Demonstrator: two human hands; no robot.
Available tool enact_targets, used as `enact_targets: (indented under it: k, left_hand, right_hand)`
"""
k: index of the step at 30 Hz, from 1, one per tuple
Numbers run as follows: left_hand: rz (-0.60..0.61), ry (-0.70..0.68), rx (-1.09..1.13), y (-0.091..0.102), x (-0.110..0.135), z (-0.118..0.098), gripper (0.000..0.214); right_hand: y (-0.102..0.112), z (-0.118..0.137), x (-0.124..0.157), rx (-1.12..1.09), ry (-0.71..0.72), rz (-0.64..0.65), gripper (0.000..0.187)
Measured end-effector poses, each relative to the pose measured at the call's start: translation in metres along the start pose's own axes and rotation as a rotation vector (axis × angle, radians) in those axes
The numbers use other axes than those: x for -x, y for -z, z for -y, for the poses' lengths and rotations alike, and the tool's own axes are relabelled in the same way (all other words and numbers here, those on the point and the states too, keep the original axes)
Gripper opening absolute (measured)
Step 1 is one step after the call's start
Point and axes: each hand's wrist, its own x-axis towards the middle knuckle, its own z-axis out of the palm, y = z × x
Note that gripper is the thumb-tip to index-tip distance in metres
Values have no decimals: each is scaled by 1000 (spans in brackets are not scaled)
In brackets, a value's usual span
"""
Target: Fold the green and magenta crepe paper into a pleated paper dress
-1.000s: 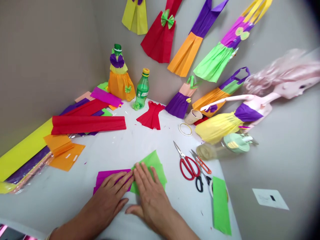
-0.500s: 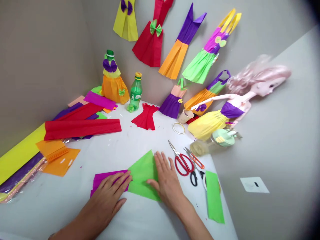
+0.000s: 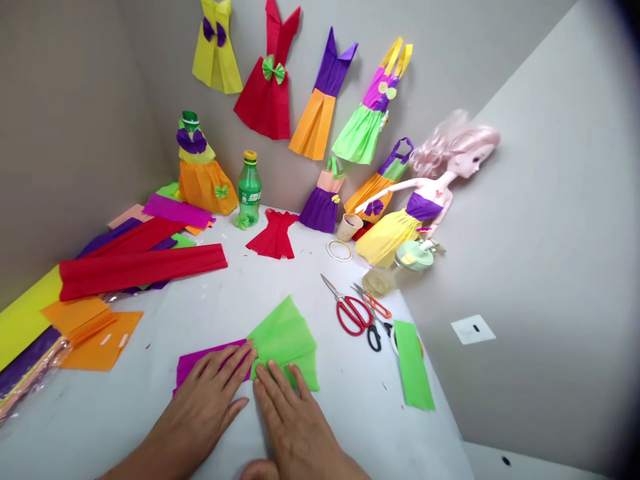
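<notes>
A paper dress lies flat on the white table in front of me, with a magenta top [image 3: 190, 364] and a flared green skirt [image 3: 287, 333]. My left hand [image 3: 213, 383] rests flat over the magenta part, its fingertips at the join with the green. Close beside it, my right hand [image 3: 290, 417] lies with fingers stretched out on the lower edge of the green skirt near the waist. Neither hand grips anything. Part of the magenta paper is hidden under my left hand.
Red-handled scissors [image 3: 353, 315], orange snips [image 3: 377, 305] and a green paper strip [image 3: 414, 365] lie to the right. Red crepe paper [image 3: 145, 270] and orange sheets [image 3: 107, 340] are left. A green bottle [image 3: 249, 190], red dress [image 3: 275, 233] and doll [image 3: 425, 207] stand or lie behind.
My right hand has moved left and nearer to me, from the skirt's right edge to its lower edge by the waist. My left hand stays on the magenta part. The view has shifted.
</notes>
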Motion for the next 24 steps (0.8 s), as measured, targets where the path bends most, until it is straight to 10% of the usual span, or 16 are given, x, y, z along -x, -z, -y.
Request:
enact_targets:
  k: [12, 24]
  left_hand:
    - [-105, -59, 125, -6, -1, 18, 44]
    - [17, 140, 293, 57, 6, 65, 34]
  right_hand:
    - [18, -25, -43, 9, 27, -51, 50]
    - [10, -47, -50, -72, 97, -59, 41]
